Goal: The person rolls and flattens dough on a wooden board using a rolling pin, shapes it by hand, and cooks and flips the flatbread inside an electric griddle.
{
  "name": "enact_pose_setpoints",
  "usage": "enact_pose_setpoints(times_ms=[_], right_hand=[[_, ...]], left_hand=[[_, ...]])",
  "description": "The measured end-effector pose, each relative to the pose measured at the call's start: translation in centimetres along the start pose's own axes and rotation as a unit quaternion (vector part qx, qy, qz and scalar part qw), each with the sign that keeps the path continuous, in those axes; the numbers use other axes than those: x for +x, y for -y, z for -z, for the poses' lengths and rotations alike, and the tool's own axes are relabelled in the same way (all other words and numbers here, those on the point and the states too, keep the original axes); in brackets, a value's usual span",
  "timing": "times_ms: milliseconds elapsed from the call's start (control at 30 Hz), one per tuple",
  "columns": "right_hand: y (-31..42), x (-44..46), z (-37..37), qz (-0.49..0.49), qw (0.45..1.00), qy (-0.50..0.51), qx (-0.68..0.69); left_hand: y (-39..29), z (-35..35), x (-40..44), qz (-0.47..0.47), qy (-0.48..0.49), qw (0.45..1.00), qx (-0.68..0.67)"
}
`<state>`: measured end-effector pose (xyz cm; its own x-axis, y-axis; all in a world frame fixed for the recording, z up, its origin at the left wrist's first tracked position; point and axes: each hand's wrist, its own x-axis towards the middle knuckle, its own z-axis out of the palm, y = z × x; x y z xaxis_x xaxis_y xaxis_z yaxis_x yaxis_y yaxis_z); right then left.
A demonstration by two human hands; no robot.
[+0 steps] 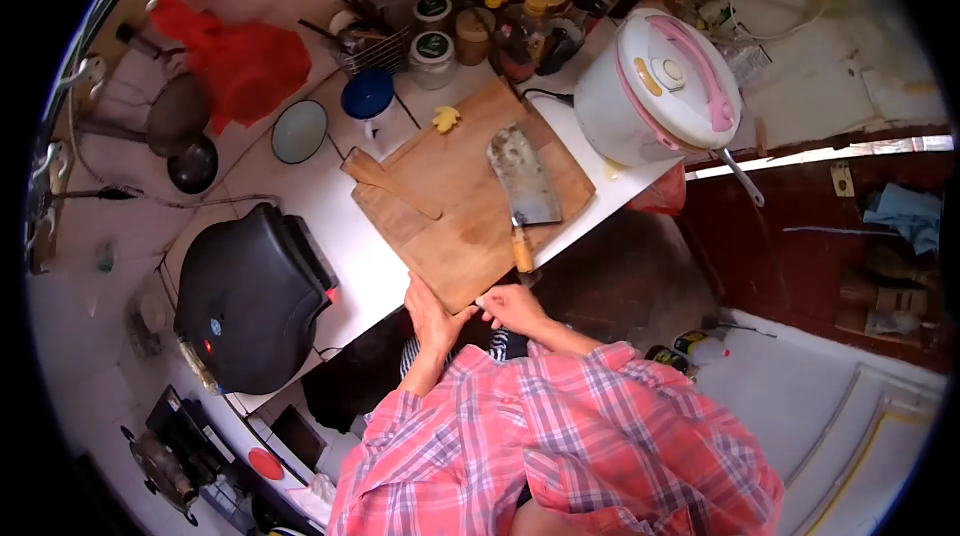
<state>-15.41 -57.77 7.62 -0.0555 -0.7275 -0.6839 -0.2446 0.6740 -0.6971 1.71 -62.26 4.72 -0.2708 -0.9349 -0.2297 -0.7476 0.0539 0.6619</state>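
My left hand is at the near corner of the wooden cutting board, fingers stretched along its edge and thumb pointing towards my right hand. Just beside it, my right hand is closed in a pinch on a small white piece, too small to name. A cleaver with a stained blade lies on the board's right side, its wooden handle towards me. On the left side rests a flat wooden spatula. A yellow knobbly piece, resembling ginger, sits near the far edge.
A white and pink rice cooker stands right of the board. To the left are a black electric appliance with a red light and an enamel bowl. Behind stand a blue-rimmed mug and several jars. Pans hang at far left.
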Motion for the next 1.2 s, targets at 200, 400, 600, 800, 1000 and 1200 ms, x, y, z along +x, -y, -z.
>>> enact_pose_setpoints(times_ms=[200, 400, 600, 800, 1000, 1200], right_hand=[[1.1, 1.8, 8.3, 0.195, 0.859, -0.357, -0.311], [0.3, 4.3, 7.9, 0.117, 0.912, -0.256, -0.298], [-0.6, 4.0, 7.6, 0.076, 0.91, -0.311, -0.262], [-1.6, 4.8, 9.5, 0.182, 0.865, -0.387, -0.263], [0.8, 8.4, 11.8, 0.211, 0.823, -0.451, -0.272], [0.7, 9.0, 13.4, 0.184, 0.822, -0.458, -0.285]], left_hand=[[-3.4, -0.1, 0.6, -0.017, -0.081, 0.991, 0.106], [-2.1, 0.2, 0.9, -0.031, -0.022, 0.993, 0.11], [-1.1, 2.0, 2.0, -0.054, -0.044, 0.992, 0.107], [1.4, 2.8, 2.6, -0.077, -0.031, 0.993, 0.083], [1.8, 3.2, 2.7, -0.082, 0.0, 0.993, 0.088], [1.3, 3.9, 2.8, -0.078, 0.001, 0.994, 0.081]])
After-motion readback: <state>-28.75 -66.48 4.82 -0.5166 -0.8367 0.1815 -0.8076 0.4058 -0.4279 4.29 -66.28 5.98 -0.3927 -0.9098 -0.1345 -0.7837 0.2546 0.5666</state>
